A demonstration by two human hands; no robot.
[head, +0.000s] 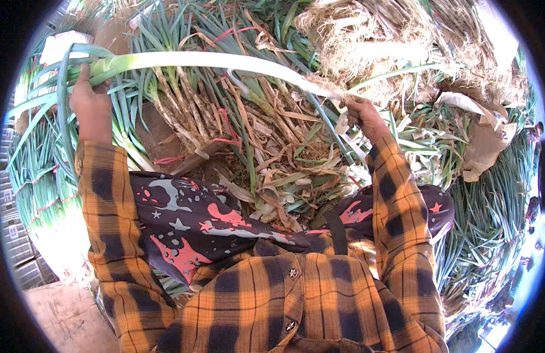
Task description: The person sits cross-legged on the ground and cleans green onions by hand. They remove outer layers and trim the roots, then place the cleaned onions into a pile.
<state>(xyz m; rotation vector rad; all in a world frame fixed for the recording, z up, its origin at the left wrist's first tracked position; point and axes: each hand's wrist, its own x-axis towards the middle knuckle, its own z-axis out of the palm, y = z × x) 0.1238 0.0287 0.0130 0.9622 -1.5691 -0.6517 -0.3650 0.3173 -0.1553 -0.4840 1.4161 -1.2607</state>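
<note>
A long green onion [201,59] stretches between my two hands, its white shank bowed slightly upward. My left hand [90,99] grips it where the green leaves begin, and the leaves fan out and droop beyond that hand. At the other end, my right hand [366,115] has its fingers closed beside the roots, on a pale strip of outer skin [341,121] that hangs down. Whether those fingers also hold the root end itself is hard to tell. Below the stalk lie unpeeled green onions [186,108] with brown, dry outer skins.
Dry leaves and peelings [294,176] heap up before my knees. A large pile of rooted onions [369,48] stands at the upper right. Tied green onion bundles [47,185] are stacked at left, with more onions [488,229] at right. Torn cardboard [488,145] lies beside the peelings.
</note>
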